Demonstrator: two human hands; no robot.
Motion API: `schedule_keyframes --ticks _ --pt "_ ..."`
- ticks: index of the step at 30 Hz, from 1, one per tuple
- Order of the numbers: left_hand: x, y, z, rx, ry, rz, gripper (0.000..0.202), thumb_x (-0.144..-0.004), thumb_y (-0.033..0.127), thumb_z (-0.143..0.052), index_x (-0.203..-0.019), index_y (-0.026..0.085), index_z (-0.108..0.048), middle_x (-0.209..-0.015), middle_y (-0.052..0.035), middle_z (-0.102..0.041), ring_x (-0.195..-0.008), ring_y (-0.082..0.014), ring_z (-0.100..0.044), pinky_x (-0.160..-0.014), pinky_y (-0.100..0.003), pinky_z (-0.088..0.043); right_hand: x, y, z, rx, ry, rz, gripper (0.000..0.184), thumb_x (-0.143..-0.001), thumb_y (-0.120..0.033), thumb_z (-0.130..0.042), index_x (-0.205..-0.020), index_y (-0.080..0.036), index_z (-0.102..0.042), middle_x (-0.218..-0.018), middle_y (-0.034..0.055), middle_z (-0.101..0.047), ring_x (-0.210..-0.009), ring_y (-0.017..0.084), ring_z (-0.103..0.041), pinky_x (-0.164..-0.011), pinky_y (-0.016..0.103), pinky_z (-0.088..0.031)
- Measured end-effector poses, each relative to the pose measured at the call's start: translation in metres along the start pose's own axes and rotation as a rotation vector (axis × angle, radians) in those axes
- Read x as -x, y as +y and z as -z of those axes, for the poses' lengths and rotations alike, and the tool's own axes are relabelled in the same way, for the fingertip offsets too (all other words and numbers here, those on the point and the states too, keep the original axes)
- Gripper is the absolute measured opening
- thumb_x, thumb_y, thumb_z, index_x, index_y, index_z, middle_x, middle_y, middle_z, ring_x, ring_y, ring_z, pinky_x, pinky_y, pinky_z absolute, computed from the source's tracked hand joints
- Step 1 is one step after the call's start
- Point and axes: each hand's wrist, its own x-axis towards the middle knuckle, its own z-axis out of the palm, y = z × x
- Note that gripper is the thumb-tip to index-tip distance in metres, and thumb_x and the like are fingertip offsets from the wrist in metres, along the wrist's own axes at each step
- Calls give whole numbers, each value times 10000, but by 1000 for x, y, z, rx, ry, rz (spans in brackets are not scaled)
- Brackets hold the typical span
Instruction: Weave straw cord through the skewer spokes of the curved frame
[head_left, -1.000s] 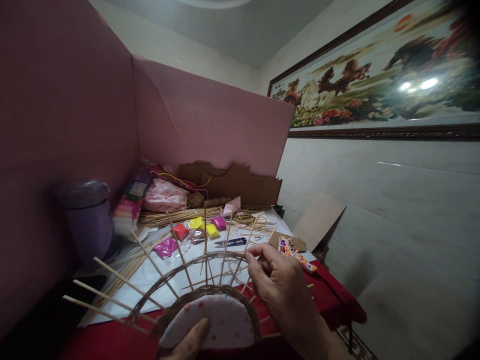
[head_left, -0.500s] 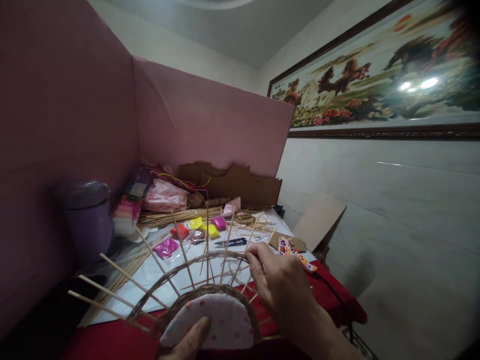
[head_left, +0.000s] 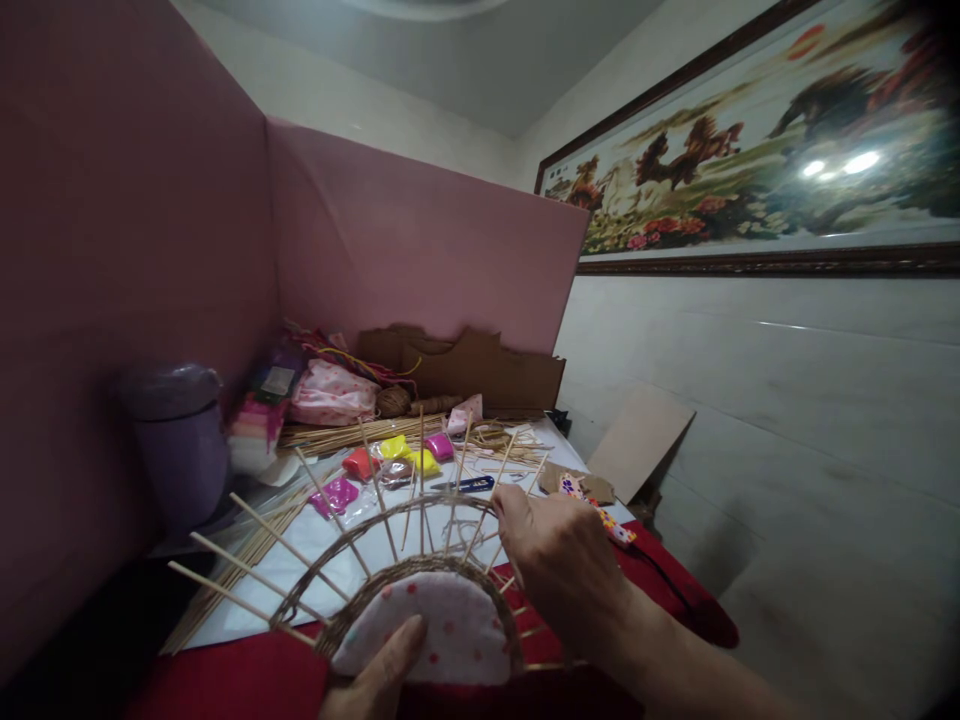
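A half-round woven piece [head_left: 360, 585] is held up in front of me, with wooden sticks fanning out from a padded white centre [head_left: 457, 635] dotted with red. Brown twine [head_left: 352, 535] runs in an arc across the sticks, apart from the woven inner rim. My left hand [head_left: 379, 675] grips the piece from below, its thumb on the padded cloth and its other fingers hidden. At the arc's right end, my right hand [head_left: 559, 550] pinches the twine beside a stick. Blue-handled thread snips [head_left: 472, 484] lie behind the piece.
Packets of coloured clay, one of them yellow [head_left: 424, 462], lie on the white sheet. Bundled sticks [head_left: 225, 590] run along its left side. A purple bin [head_left: 176, 450] stands at left. Torn cardboard [head_left: 487, 370] leans at the back, and floral cloth [head_left: 600, 510] lies at right.
The woven piece has shifted slightly right and turned a little clockwise, and my left hand has moved with it. My right hand still pinches at the arc's right end.
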Motion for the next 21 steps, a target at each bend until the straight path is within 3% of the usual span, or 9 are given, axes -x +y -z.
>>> schedule_keyframes --ticks 5,9,16,21 --pt "-3 3 -2 14 -59 70 399 -473 344 -824 -787 124 -712 -808 -95 -728 -872 -346 -654 -779 -421 -545 -1 0 -4 -15 -4 -4 240 -827 -39 -326 -710 -171 -489 -450 5 -492 -383 129 -396 -485 307 -104" --pt "-1 3 -4 29 -87 35 407 -514 367 -803 -829 127 -709 -813 -95 -728 -858 -343 -659 -764 -413 -546 -2 2 -6 -15 -3 -13 210 -810 -35 -366 -706 -176 -483 -451 0 -485 -387 131 -402 -482 308 -99" --pt "1 4 -8 62 -54 47 422 -508 339 -806 -852 117 -703 -808 -92 -726 -833 -324 -667 -776 -408 -541 -12 13 2 -82 -75 176 222 -753 -1 -348 -690 -182 -461 -511 14 -517 -415 127 -389 -473 303 -154" --pt "4 7 -10 87 -156 75 371 -559 368 -780 -825 120 -711 -811 -105 -728 -810 -332 -672 -755 -414 -547 -15 20 4 -119 -87 227 266 -779 5 -291 -683 -186 -450 -502 13 -507 -413 121 -369 -476 300 -186"
